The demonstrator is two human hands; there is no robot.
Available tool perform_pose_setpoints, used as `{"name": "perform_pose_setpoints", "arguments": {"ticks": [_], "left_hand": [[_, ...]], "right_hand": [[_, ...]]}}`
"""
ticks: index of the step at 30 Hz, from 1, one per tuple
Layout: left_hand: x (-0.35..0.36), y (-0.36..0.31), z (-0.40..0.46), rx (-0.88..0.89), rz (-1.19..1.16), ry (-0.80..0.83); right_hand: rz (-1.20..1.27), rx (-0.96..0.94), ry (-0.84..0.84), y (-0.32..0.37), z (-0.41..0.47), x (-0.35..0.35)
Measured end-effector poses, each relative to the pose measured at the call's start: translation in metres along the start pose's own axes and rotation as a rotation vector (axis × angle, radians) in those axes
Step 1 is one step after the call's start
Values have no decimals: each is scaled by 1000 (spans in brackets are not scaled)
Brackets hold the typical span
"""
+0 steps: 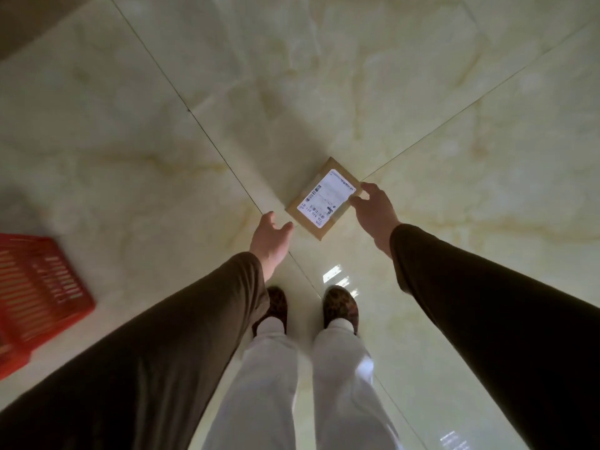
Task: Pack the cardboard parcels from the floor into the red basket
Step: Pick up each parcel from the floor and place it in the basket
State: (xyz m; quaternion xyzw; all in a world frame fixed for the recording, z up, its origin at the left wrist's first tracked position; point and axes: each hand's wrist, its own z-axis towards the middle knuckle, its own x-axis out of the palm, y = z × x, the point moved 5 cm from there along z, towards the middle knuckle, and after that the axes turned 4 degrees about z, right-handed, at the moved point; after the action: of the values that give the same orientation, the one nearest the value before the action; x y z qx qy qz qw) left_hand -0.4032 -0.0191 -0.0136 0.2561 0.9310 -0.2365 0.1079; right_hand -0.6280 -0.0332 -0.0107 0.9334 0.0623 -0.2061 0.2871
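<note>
A small flat cardboard parcel [324, 198] with a white shipping label lies on the pale marble floor, straight ahead of my feet. My right hand [373, 211] reaches down at its right edge, fingers spread and touching or nearly touching that side. My left hand [271, 240] is open at the parcel's near-left corner, thumb close to the cardboard, not gripping it. The red basket [42, 297], slatted plastic, stands on the floor at the far left, partly cut off by the frame; what is inside cannot be seen.
Glossy tiled floor [422, 92] stretches all around with dark grout lines crossing under the parcel. My two feet in patterned slippers [341, 308] stand just behind the parcel. A dark wall or furniture edge [29, 21] shows at the top left.
</note>
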Motion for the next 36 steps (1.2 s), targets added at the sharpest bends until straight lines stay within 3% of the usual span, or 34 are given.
{"name": "perform_pose_setpoints", "arguments": {"ticks": [10,17,23,36], "left_hand": [[66,22,86,-230,-305,10],[55,6,77,-199,-458,11],[6,0,40,-65,-499,-134],[-122,37,-98,73,-696,-245]], "right_hand": [[-156,13,161,-16,102,22],[-148,-26,173,-19,103,27],[-25,-148,35,18,48,15],[74,-258,138,97,-121,60]]}}
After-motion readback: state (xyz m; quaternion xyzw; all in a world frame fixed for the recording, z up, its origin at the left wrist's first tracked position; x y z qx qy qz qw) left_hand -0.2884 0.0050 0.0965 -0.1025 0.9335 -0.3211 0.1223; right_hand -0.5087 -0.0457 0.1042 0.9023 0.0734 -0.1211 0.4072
